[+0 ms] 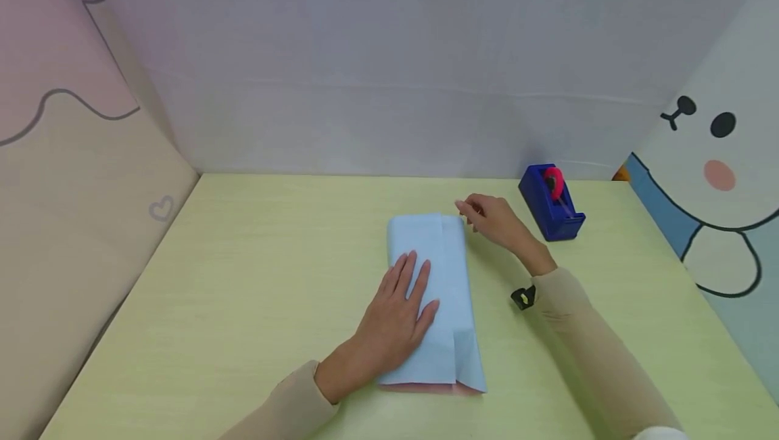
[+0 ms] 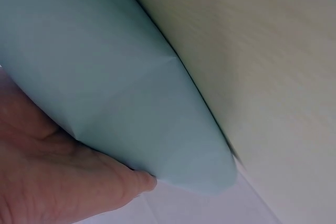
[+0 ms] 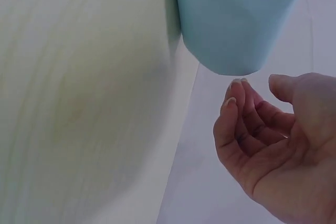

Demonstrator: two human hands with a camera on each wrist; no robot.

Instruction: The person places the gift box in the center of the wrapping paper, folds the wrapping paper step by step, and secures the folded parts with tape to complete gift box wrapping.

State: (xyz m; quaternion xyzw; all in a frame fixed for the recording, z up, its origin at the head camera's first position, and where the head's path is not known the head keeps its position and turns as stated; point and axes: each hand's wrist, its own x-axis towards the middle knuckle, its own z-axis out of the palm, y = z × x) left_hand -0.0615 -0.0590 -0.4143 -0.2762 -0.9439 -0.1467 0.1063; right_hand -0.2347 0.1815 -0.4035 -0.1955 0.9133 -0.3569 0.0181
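Note:
A long parcel of folded light blue paper (image 1: 453, 291) lies on the table, with a lengthwise overlap on top and a pinkish inside showing at its near end. My left hand (image 1: 392, 322) rests flat on it, fingers spread. In the left wrist view, the thumb (image 2: 118, 182) lies along the paper's edge. My right hand (image 1: 493, 217) is just beyond the parcel's far right corner. Its fingers (image 3: 231, 124) are loosely bent, with nothing visible between them and a small gap from the paper in the right wrist view.
A blue tape dispenser (image 1: 550, 207) with a pink-red roll stands at the back right, beyond my right forearm. The pale yellow-green table (image 1: 274, 278) meets a whitish back wall (image 1: 365, 102). Printed side panels (image 1: 712, 237) border it.

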